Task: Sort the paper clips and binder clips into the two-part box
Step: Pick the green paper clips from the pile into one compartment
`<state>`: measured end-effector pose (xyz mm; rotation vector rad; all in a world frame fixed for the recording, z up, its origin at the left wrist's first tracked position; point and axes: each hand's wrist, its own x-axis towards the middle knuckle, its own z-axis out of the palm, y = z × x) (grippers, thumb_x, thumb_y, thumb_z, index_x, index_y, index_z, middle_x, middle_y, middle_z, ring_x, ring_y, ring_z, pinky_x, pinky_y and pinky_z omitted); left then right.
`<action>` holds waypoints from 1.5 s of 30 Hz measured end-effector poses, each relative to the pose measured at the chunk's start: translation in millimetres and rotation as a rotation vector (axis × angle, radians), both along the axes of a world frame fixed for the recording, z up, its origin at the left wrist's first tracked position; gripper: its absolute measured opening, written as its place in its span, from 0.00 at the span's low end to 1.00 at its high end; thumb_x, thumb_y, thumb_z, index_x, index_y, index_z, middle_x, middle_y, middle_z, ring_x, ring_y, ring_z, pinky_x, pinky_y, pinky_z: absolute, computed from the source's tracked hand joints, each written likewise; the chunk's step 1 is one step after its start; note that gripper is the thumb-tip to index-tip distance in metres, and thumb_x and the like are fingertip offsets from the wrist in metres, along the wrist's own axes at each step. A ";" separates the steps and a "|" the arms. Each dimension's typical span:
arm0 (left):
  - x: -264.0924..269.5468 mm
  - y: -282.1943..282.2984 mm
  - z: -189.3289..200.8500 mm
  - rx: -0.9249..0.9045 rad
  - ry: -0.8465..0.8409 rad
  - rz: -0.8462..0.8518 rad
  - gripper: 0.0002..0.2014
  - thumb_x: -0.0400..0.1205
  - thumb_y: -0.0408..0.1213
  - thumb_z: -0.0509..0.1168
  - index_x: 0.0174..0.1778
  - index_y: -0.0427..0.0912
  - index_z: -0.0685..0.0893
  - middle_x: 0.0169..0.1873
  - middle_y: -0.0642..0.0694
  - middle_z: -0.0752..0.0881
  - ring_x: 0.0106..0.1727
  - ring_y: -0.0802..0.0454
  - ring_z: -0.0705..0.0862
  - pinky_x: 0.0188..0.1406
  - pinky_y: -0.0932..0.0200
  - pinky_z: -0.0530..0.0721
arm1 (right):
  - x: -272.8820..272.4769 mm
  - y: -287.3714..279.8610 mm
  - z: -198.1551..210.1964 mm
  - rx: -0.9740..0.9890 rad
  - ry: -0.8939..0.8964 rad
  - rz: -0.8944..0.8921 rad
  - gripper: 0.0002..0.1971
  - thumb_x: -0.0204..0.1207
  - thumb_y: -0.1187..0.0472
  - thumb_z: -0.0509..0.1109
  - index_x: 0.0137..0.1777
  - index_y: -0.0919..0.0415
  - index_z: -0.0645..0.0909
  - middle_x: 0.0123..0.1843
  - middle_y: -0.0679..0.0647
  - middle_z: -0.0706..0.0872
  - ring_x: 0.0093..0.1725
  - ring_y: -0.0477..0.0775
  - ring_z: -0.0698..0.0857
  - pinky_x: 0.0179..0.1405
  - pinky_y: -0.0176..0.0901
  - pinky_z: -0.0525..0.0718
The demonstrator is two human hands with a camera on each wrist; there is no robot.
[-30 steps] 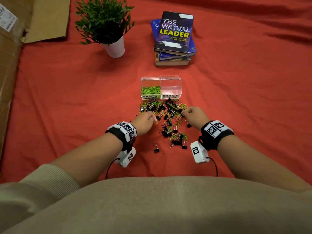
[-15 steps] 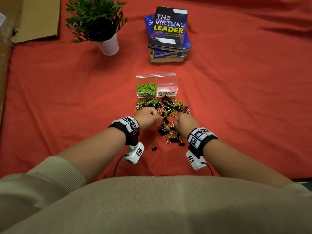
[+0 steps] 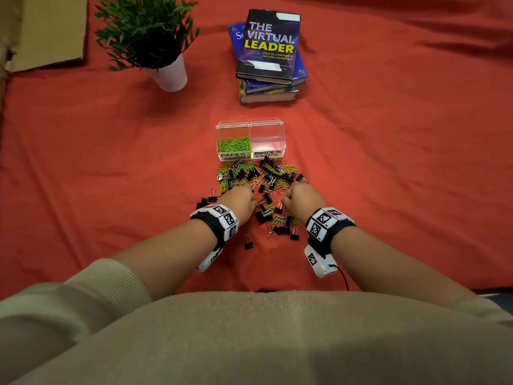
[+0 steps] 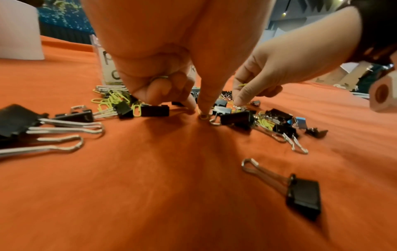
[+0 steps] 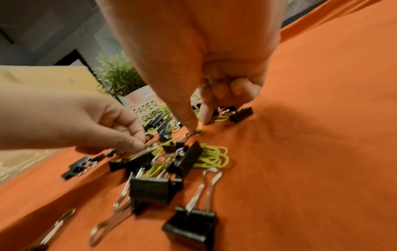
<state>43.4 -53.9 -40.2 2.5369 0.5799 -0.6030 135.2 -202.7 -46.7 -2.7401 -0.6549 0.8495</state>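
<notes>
A person's beige sweater fills the bottom of the head view and cuts off both upper arms. Both forearms reach forward over a red cloth [image 3: 83,168] into a mixed pile [image 3: 261,190] of black binder clips and green paper clips. The left hand [image 3: 238,200] has its fingers curled down, thumb and forefinger pinching a green paper clip [image 4: 203,116] against the cloth; more paper clips seem tucked in its palm, though blur makes this unclear. The right hand [image 3: 304,198] likewise pinches a green paper clip [image 5: 198,130], its other fingers folded. Touching the pile's far edge stands the clear two-part box [image 3: 250,125]: its left compartment holds green paper clips, its right looks empty. Beyond the box sit a potted plant [image 3: 147,37] and stacked books [image 3: 269,51].
</notes>
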 end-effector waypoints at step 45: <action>13.2 -2.0 5.2 0.058 -0.106 -0.210 0.12 0.79 0.40 0.65 0.55 0.39 0.76 0.52 0.41 0.82 0.52 0.41 0.82 0.47 0.49 0.81 | 2.6 -17.2 1.7 0.008 -0.060 0.115 0.09 0.80 0.59 0.60 0.52 0.65 0.77 0.52 0.62 0.83 0.49 0.64 0.84 0.48 0.56 0.84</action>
